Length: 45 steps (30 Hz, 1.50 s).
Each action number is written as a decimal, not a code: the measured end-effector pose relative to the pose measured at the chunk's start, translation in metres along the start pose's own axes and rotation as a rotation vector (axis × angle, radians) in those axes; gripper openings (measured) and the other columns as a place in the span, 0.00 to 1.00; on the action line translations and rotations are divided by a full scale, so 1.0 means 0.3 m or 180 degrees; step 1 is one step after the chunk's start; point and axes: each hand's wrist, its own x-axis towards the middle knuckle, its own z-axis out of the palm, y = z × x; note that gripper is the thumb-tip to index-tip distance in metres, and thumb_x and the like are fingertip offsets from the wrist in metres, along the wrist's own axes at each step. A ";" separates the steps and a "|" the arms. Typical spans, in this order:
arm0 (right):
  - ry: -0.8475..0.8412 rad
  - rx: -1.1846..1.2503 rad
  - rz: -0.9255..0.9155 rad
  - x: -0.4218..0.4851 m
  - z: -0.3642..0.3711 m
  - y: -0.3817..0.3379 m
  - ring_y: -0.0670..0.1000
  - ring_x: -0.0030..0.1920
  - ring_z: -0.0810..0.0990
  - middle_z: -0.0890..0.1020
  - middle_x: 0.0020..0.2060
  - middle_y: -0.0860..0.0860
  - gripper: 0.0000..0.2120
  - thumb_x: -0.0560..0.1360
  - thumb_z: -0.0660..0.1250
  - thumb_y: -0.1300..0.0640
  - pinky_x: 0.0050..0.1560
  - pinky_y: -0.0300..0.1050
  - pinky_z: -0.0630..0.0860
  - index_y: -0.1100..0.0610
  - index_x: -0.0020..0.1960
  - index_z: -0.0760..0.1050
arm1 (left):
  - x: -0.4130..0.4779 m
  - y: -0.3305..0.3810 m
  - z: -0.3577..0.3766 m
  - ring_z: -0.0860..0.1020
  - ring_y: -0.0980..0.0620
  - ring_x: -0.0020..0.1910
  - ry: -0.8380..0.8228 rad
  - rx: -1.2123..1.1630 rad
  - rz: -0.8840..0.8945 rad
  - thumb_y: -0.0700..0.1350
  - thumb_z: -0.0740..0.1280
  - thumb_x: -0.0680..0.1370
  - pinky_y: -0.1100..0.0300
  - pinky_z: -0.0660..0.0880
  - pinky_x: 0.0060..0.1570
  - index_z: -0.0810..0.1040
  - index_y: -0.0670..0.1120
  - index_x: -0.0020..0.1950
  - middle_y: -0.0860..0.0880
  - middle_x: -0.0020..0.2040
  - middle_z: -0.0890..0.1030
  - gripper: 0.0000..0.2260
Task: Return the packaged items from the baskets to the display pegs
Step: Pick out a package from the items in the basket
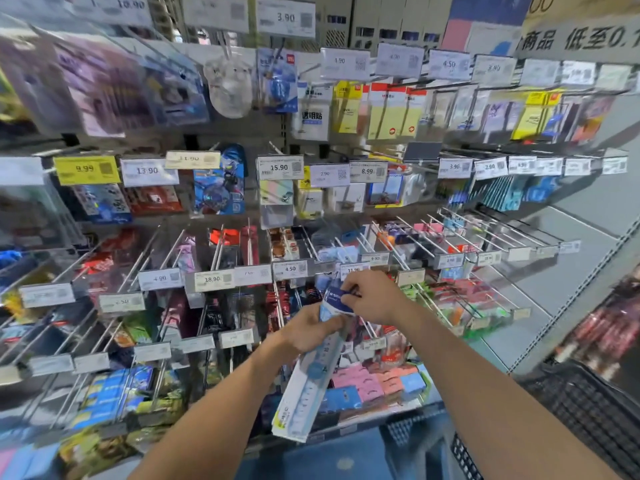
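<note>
We face a display wall (571, 237) hung with rows of metal pegs (412, 233), most of them carrying blurred packets behind white and yellow price tags. At the lower right is the edge of a black mesh basket (588, 403). In front of the lower rows we hold a long, narrow packaged ruler (308, 386), pale blue in a clear sleeve. It is tilted, with its lower end down towards the left and its dark blue header card up near the peg tips. The left grip (304, 332) is wrapped round the upper part of the pack. The right grip (374, 299) pinches the header card at the top, just below the price tag reading 11.90 (353, 270). We cannot tell whether the header's hole is on a peg.
</note>
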 end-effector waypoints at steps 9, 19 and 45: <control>0.0274 -0.0388 -0.0413 0.195 0.065 0.114 0.59 0.56 0.76 0.80 0.54 0.57 0.10 0.76 0.63 0.62 0.59 0.49 0.73 0.58 0.55 0.79 | 0.153 -0.106 -0.022 0.81 0.62 0.42 0.0322 -0.0181 -0.0398 0.46 0.67 0.83 0.74 0.73 0.39 0.80 0.47 0.57 0.59 0.45 0.85 0.06; 0.0865 -0.1554 -0.0721 0.458 0.292 0.228 0.57 0.72 0.65 0.74 0.65 0.51 0.25 0.74 0.68 0.56 0.69 0.62 0.64 0.52 0.69 0.67 | 0.451 -0.372 -0.123 0.85 0.57 0.47 0.1135 -0.0363 -0.0279 0.56 0.73 0.77 0.59 0.81 0.50 0.81 0.40 0.58 0.48 0.50 0.87 0.20; 0.3571 -0.2513 -0.1467 0.655 0.597 0.390 0.58 0.60 0.76 0.80 0.50 0.53 0.07 0.73 0.68 0.63 0.58 0.55 0.69 0.56 0.50 0.78 | 0.688 -0.785 -0.112 0.85 0.43 0.46 0.1720 -0.1024 0.1567 0.44 0.73 0.78 0.45 0.83 0.49 0.83 0.41 0.53 0.39 0.51 0.86 0.08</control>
